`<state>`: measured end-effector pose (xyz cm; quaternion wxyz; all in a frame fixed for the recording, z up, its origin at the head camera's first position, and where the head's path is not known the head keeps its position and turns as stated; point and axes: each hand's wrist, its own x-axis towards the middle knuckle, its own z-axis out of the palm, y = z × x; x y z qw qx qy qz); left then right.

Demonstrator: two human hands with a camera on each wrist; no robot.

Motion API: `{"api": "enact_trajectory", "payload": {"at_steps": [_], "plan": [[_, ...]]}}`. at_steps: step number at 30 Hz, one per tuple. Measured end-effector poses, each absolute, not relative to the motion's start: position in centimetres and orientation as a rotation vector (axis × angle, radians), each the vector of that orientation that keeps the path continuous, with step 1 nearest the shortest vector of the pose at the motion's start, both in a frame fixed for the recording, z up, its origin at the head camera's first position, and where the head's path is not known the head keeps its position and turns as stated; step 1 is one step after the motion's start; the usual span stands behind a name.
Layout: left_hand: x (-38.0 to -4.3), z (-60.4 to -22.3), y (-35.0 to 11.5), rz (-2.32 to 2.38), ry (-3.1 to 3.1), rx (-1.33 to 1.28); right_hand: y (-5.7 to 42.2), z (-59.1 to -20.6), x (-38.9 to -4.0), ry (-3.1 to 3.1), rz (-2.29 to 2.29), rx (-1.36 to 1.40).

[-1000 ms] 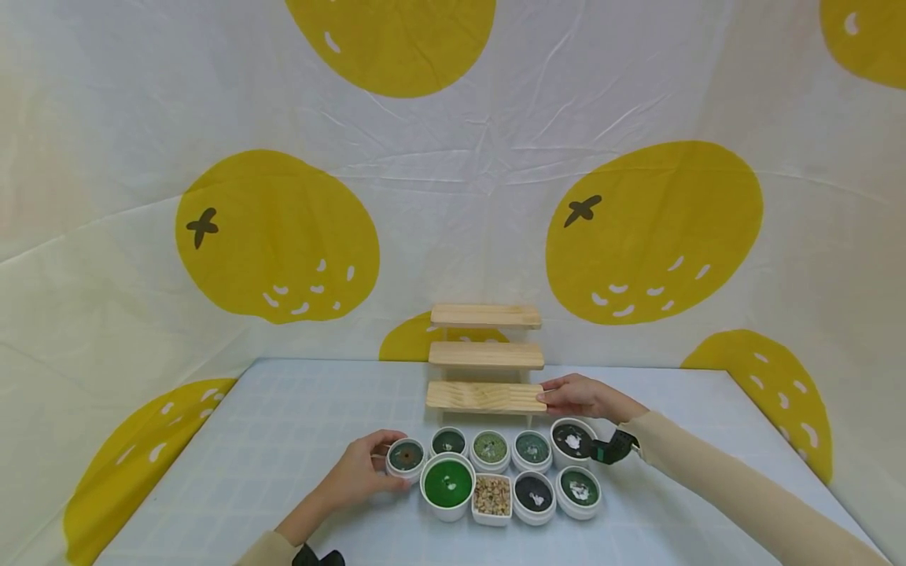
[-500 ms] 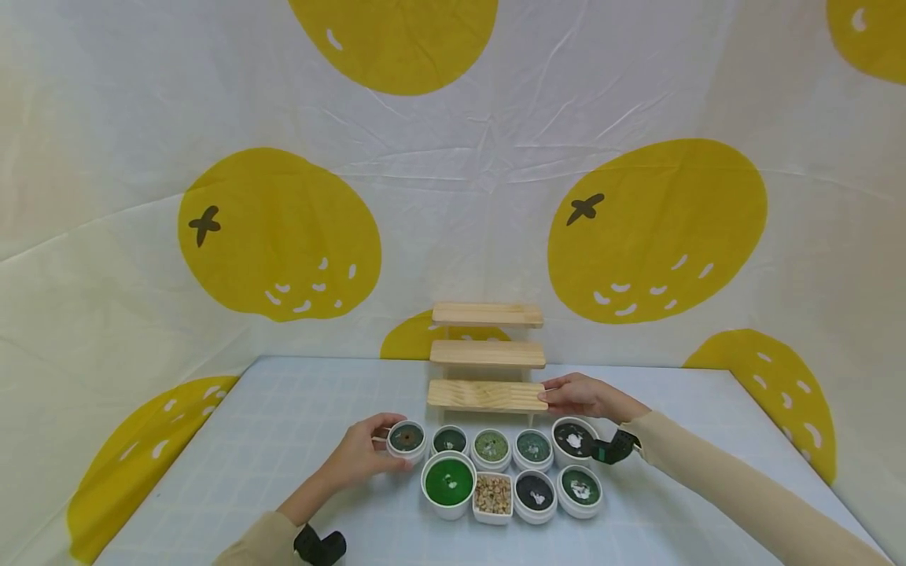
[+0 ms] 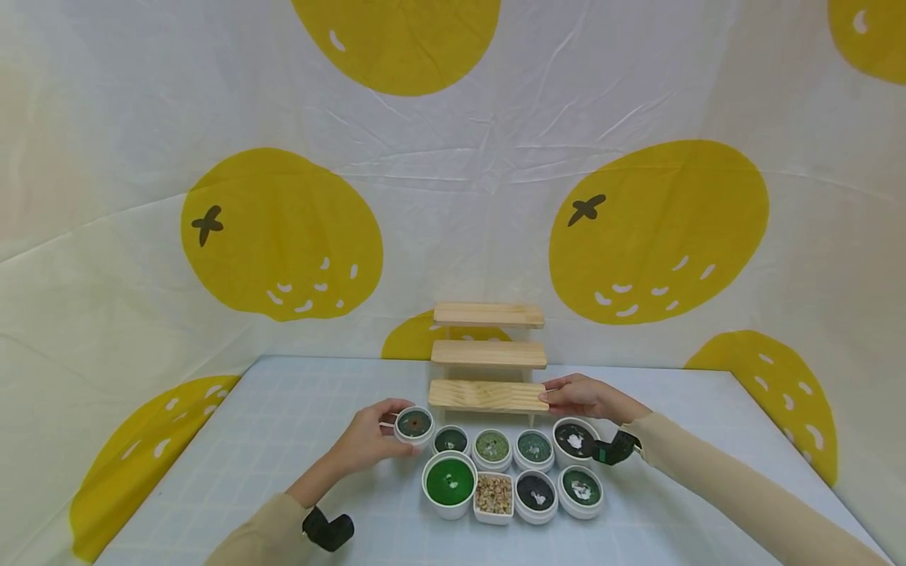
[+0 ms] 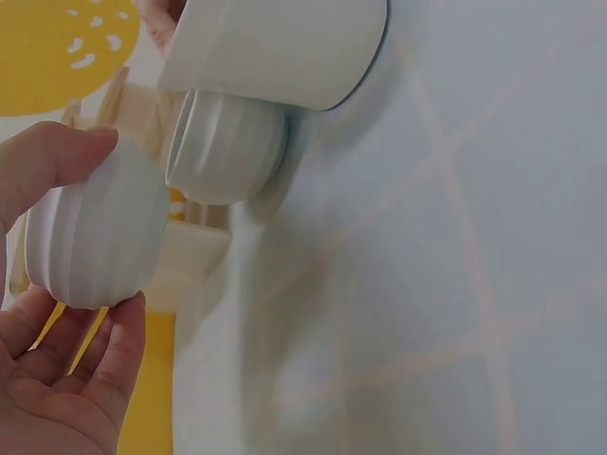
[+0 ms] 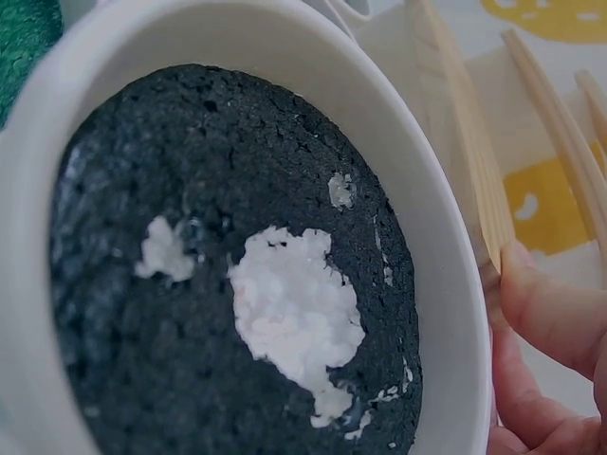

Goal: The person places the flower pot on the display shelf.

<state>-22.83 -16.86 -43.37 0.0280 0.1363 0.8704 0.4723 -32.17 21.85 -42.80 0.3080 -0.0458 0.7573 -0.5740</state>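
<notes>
A small white pot [image 3: 414, 424] is sitting between the thumb [image 4: 76, 156] and fingertips [image 4: 128, 327] of the left hand [image 3: 375, 435], which is grasping it above the table [image 3: 283, 424]. In the left wrist view, the thumb is pressing the pot at 12 o'clock, and the fingertips are touching it at 6 o'clock. In the head view, its dark filling is showing a brown centre.

With 12 o'clock pointing away from the person, a dark green pot [image 3: 450, 441] is standing near at the held pot's 4 o'clock. A larger bright green pot [image 3: 449, 482] is standing at 5 o'clock. A square dish [image 3: 493, 498] of pebbles is touching or nearly touching that larger pot at 3 o'clock.

At the held pot's 2 o'clock, a three-step wooden shelf [image 3: 488, 395] is standing apart from it. The right hand [image 3: 583, 395] is pinching the lowest board at its 3 o'clock end. Below that hand, at 6 o'clock, a black-filled pot [image 3: 569, 435] is displaying a white patch.
</notes>
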Motion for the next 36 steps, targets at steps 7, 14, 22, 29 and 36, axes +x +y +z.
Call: {"api": "enact_trajectory", "payload": {"at_steps": [7,14,22,29,36], "plan": [[-23.6,-42.8,-16.4,1.48,2.684,0.484,21.6,-42.8,-32.1,1.998,-1.534,-0.049],[-24.0,-42.3,-15.6,1.54,2.665,0.478,21.1,-42.9,-32.2,2.024,-1.514,0.021],[-24.4,-41.3,-14.2,1.553,2.675,0.427,21.1,-42.8,-32.2,2.031,-1.519,0.035],[-24.3,-40.1,-13.5,1.598,2.671,0.507,21.2,-42.5,-32.0,2.023,-1.531,0.014],[-24.6,-39.6,-13.0,1.586,2.681,0.548,21.4,-42.4,-31.9,2.021,-1.519,-0.047]]}}
